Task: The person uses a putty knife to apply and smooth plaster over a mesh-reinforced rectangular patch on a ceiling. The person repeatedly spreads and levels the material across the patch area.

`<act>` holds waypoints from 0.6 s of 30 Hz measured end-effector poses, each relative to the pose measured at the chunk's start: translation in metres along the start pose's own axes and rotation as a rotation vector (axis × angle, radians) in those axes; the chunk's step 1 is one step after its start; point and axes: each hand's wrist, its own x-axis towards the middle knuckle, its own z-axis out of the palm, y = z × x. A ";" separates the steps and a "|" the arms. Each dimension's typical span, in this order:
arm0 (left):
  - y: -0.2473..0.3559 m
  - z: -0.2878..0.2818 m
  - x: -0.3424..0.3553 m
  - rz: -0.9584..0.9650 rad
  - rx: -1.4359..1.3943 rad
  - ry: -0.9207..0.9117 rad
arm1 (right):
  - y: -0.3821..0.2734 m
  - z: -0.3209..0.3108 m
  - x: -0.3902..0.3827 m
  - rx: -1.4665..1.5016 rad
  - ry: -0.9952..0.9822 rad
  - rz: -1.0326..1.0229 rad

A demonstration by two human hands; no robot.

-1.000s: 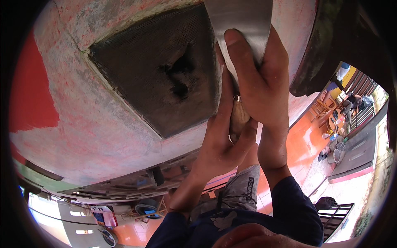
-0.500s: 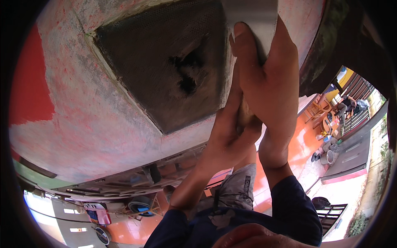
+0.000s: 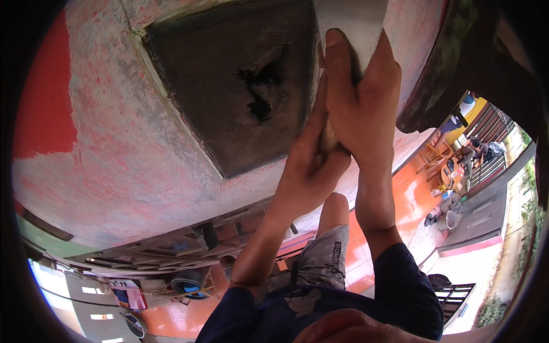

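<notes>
Both my hands are wrapped around one wide-bladed scraper. Its flat metal blade [image 3: 357,23] points away from me, and the far end runs out of the picture. My right hand [image 3: 366,103] is closed high on it, with the thumb stretched along the blade. Below, my left hand [image 3: 300,177] is closed around the handle [image 3: 328,139], most of which the fingers hide. The blade is over the wall [image 3: 131,188], whose pale surface is mottled with red. Whether its edge touches the wall cannot be seen.
Left of the hands, a dark mesh panel [image 3: 217,103] with a torn hole is set in the wall. Solid red paint [image 3: 43,97] covers the far left. A dark overhanging object [image 3: 452,74] is close on the right. Beyond are orange floor tiles [image 3: 414,194], wooden chairs and a bucket [image 3: 447,220].
Both hands have shifted slightly left, still gripping the scraper. The whole view has moved a little, and my bare knee now shows below the left hand.
</notes>
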 end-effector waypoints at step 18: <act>0.003 0.006 -0.001 0.033 0.107 -0.047 | -0.001 -0.005 0.007 0.155 -0.061 0.095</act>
